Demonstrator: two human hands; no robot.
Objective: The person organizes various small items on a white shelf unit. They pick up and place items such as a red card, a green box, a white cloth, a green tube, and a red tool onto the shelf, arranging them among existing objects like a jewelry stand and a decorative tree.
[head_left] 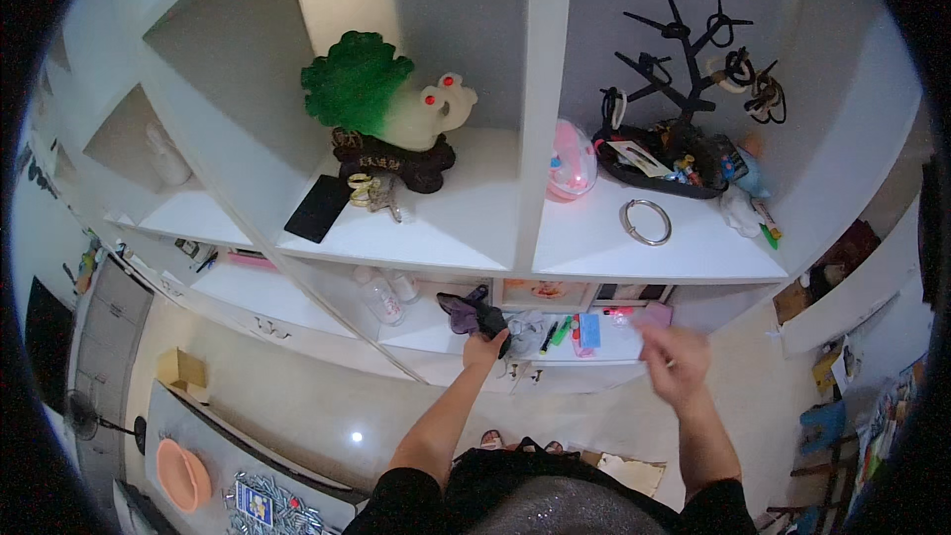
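Note:
My left hand (482, 347) is closed on the near part of a dark purple and black cloth bundle (464, 313), low at the shelf edge. A crumpled grey cloth (529, 329) lies just right of it. My right hand (677, 362) is raised in front of the lower shelf's right part. Its fingers are curled together, and their tips are blurred; whatever they hold cannot be made out. Between the hands, on the lower shelf (426, 332), are a green item (562, 330), a blue rectangular item (589, 331) and a pink piece (656, 314).
Above stand a green and white cabbage-shaped ornament (386, 104), a black tree-shaped holder (684, 69) with hair ties, a pink container (572, 163) and a metal ring (646, 222). Clear bottles (379, 299) stand left of the cloth. An orange basin (183, 476) sits on a table behind left.

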